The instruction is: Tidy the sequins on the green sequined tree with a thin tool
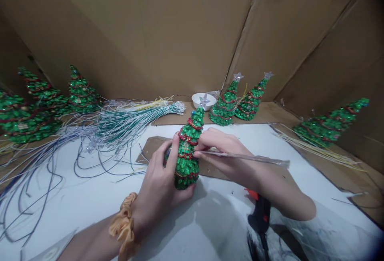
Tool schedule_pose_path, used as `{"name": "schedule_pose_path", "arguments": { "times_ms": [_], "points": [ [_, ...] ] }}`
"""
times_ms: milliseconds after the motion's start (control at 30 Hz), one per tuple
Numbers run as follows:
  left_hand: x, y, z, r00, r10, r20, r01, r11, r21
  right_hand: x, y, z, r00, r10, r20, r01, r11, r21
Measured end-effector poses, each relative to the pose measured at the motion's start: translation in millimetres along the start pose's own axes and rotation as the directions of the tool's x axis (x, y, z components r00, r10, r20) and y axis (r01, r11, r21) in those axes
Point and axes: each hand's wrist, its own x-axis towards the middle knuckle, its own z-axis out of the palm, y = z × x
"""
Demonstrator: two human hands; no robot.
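white tabletop; left hand (159, 173) wrapped round beaded tree (187, 155), right hand (223, 147) pinching thin stick (246, 156), tip hidden.

A small craft workshop: a white surface (222, 217) below the hands (159, 173), cardboard walls (180, 33) beyond them, wire bundles (135, 123) to their left, and glittery trees (223, 105) on both sides.

Tinsel tree steadied between two hands

The left hand (160, 169) grips the green tree (186, 153), its star up top; the right hand (220, 145) brings a thin clear strip (249, 157) against its side. Wire bundle (135, 119) at the desk's (216, 213) far left, white bowl (204, 101) by the far edge, black-and-red tool (259, 217) near the right forearm!
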Motion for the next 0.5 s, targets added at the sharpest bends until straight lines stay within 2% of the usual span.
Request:
{"name": "schedule_pose_path", "arguments": {
  "times_ms": [267, 500],
  "points": [
    [9, 3, -5.1, 0.999, 0.033, 0.036, -0.034, 0.999, 0.035, 4, 2, -8, 0.989, 0.075, 0.124, -0.079, 0.996, 0.027],
    [15, 2, -6.9, 0.994, 0.096, 0.058, -0.099, 0.994, 0.042, 13, 4, -26, 0.968, 0.020, 0.251, -0.031, 0.999, 0.043]
  ]
}}
